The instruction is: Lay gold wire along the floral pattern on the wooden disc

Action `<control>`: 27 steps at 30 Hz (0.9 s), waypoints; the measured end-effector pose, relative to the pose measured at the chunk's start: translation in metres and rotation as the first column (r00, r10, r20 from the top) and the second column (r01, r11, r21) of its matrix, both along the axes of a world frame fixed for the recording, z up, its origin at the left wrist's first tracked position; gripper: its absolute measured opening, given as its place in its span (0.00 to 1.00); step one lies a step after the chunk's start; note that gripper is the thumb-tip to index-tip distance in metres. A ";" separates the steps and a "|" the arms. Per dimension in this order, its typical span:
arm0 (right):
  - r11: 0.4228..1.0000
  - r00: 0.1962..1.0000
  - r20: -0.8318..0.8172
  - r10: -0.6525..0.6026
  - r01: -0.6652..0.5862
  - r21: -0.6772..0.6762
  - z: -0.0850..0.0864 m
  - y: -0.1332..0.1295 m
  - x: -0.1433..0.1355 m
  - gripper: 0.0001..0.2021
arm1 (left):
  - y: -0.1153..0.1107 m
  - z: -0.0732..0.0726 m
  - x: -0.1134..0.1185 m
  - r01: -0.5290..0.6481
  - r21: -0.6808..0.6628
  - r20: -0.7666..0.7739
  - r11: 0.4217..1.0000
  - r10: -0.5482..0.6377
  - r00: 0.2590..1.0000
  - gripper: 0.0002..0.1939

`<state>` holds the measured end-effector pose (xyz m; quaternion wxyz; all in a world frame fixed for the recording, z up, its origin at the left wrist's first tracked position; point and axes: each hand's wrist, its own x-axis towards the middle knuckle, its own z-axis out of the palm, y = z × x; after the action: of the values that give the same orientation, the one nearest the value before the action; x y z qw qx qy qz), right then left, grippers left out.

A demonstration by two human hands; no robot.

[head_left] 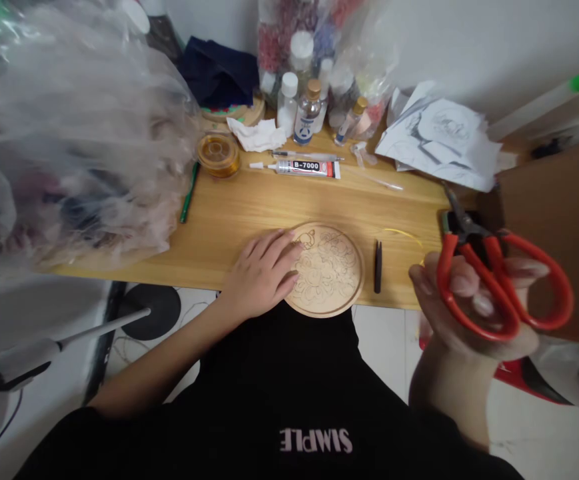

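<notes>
The left hand [262, 275] lies with its fingers extended and slightly spread, touching the round wooden board [326, 283], which slightly overhangs the near edge of the table [254, 207]. The right hand [482, 305] is bent around the red-handled scissors [502, 273] and holds them. Between both hands, just beside the board, lie dark tweezers [378, 270].

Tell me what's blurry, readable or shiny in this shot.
Head view: the right hand and red-handled scissors look soft, perhaps from motion; lettering on the B-7000 glue tube is readable; the clear plastic bag catches pale highlights.
</notes>
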<state>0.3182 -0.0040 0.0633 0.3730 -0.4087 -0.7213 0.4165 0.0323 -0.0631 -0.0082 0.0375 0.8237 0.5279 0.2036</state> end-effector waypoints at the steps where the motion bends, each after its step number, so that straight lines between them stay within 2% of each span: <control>1: 1.000 0.995 -0.102 -0.007 0.006 -0.008 0.000 0.002 -0.003 0.17 | 0.000 0.000 0.000 0.001 0.000 0.004 1.000 -0.001 1.000 0.20; 3: 0.995 0.946 -0.314 -0.084 0.096 0.021 0.002 0.006 -0.007 0.12 | 0.000 -0.001 0.000 0.003 0.000 0.011 1.000 -0.003 1.000 0.19; 4: 0.981 0.927 -0.338 -0.161 0.189 0.049 0.003 0.008 -0.009 0.10 | 0.000 -0.001 0.000 0.004 -0.001 0.012 1.000 -0.004 1.000 0.19; 7: 0.880 0.893 -0.199 -0.404 0.439 0.181 0.011 0.014 -0.006 0.08 | 0.000 -0.001 0.000 0.006 -0.016 0.010 1.000 -0.005 1.000 0.19; 8: 0.852 0.880 -0.107 -0.463 0.475 0.219 0.015 0.015 -0.001 0.08 | 0.000 -0.001 0.000 0.005 -0.020 0.011 1.000 -0.005 1.000 0.19; 9: 0.851 0.872 0.001 -0.489 0.476 0.222 0.018 0.017 0.005 0.07 | 0.000 -0.001 0.000 0.005 -0.024 0.014 1.000 -0.004 1.000 0.19; 11: 0.869 0.849 0.197 -0.490 0.459 0.185 0.023 0.022 0.022 0.10 | 0.000 -0.001 0.000 0.000 -0.036 0.027 0.999 0.001 1.000 0.18; 12: 0.892 0.845 0.287 -0.452 0.427 0.149 0.025 0.026 0.031 0.10 | 0.000 -0.001 0.001 -0.004 -0.043 0.034 0.999 0.005 0.999 0.18; 14: 0.947 0.791 0.538 -0.290 0.320 0.039 0.024 0.034 0.047 0.13 | 0.000 -0.001 0.001 -0.006 -0.050 0.042 0.999 0.009 0.999 0.18; 17: 0.983 0.643 0.759 -0.103 0.180 -0.019 0.014 0.049 0.058 0.13 | 0.001 0.000 0.001 -0.003 -0.035 0.017 0.999 0.004 1.000 0.18; 19: 0.990 0.552 0.832 -0.052 0.137 -0.029 0.004 0.056 0.057 0.13 | 0.001 0.001 0.001 0.002 -0.023 -0.006 1.000 -0.002 1.000 0.18; 21: 0.994 0.500 0.865 -0.029 0.107 -0.029 -0.005 0.060 0.054 0.13 | 0.001 0.001 0.001 0.003 -0.027 -0.020 1.000 -0.004 1.000 0.18; 27: 0.997 0.460 0.887 -0.047 0.078 0.013 -0.017 0.061 0.052 0.09 | 0.001 0.001 0.001 0.007 -0.045 -0.013 0.999 -0.007 1.000 0.19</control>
<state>0.3706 0.0567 0.0459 -0.0461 -0.5970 -0.7884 0.1409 0.0329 -0.0617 -0.0077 0.0533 0.8258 0.5297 0.1859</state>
